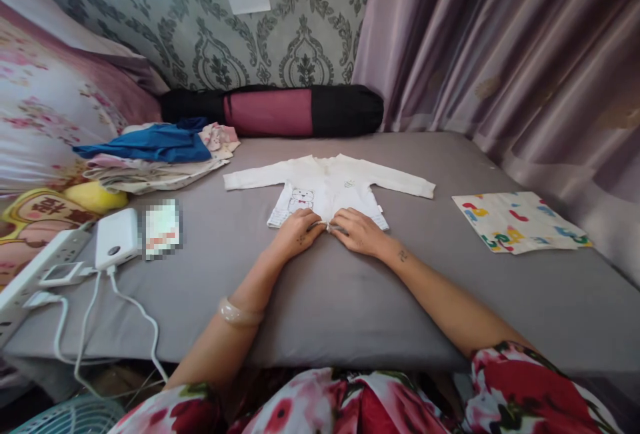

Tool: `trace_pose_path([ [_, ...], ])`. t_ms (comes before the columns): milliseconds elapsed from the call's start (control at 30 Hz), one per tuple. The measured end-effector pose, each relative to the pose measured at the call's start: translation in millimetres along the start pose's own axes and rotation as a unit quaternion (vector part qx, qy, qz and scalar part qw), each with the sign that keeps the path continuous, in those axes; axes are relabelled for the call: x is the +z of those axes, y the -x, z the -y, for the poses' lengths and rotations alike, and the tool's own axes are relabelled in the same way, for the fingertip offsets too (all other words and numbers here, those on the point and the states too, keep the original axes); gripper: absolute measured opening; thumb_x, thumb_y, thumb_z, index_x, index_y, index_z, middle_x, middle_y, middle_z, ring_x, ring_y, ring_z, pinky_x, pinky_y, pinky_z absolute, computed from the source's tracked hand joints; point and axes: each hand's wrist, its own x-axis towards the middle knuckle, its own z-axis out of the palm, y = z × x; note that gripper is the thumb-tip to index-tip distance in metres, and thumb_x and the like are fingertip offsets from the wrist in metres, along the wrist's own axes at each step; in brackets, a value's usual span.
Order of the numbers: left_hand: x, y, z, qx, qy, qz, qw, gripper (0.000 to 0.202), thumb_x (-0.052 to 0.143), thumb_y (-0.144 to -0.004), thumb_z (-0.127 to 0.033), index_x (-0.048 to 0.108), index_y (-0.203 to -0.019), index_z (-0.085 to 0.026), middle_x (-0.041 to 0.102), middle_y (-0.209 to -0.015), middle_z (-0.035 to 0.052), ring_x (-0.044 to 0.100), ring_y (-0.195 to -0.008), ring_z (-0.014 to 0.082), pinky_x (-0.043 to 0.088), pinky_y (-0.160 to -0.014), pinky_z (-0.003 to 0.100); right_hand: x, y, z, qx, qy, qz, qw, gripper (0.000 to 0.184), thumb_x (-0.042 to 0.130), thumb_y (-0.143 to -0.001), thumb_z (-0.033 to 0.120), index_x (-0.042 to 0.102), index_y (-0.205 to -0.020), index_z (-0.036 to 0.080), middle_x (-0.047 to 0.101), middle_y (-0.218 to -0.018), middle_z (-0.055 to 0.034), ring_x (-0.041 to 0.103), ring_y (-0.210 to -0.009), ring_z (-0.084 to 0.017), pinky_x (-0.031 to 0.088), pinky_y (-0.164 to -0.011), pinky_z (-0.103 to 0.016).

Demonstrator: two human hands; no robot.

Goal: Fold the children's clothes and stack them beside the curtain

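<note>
A small white baby garment point(327, 184) with long sleeves and a bear print lies spread flat on the grey mattress point(320, 287). My left hand point(296, 232) and my right hand point(356, 229) rest side by side on its lower hem, near the middle. The fingers of both hands are curled and pinch the hem's edge. A pale bangle point(239, 313) sits on my left wrist.
A pile of folded clothes point(155, 154) with a blue piece on top lies at the left. A folded patterned cloth point(520, 222) lies at the right. A white power bank point(117, 239), cables and a power strip point(35, 267) sit at the left edge. A black-and-maroon bolster point(280, 111) lines the wall.
</note>
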Motion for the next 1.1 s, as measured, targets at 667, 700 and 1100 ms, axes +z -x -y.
trace_pose_path([
  [667,8.6,-4.0,-11.5,0.01,-0.004,-0.038,0.999,0.033,0.04,-0.097,-0.036,0.067,-0.087,-0.019,0.063,-0.092,0.0077,0.057,-0.09,0.0189,0.046,-0.084,0.032,2.0,-16.0,-16.2,0.258,-0.344,-0.156,0.89,0.035,0.052,-0.084,0.048,0.068,-0.088,0.017,0.067,-0.081,-0.0012,0.058,-0.076,-0.016,0.045,-0.073,-0.028],
  [700,8.7,-2.7,-12.7,0.019,-0.023,-0.022,0.999,0.033,0.04,-0.097,-0.035,0.068,-0.089,-0.019,0.063,-0.092,0.008,0.057,-0.09,0.0194,0.046,-0.084,0.033,1.4,-15.8,-13.7,0.239,-0.32,-0.145,0.905,0.032,0.05,-0.086,0.044,0.067,-0.088,0.017,0.067,-0.083,-0.0019,0.059,-0.078,-0.016,0.045,-0.075,-0.028],
  [1100,1.7,5.0,-17.2,-0.08,-0.054,-0.085,0.992,0.029,0.038,-0.095,-0.029,0.063,-0.105,-0.018,0.067,-0.105,0.0096,0.06,-0.103,0.0224,0.047,-0.091,0.036,-9.1,-5.0,13.5,0.055,-0.128,0.033,0.99,0.028,0.043,-0.096,0.028,0.069,-0.097,0.02,0.068,-0.101,-0.0072,0.061,-0.099,-0.019,0.045,-0.091,-0.033],
])
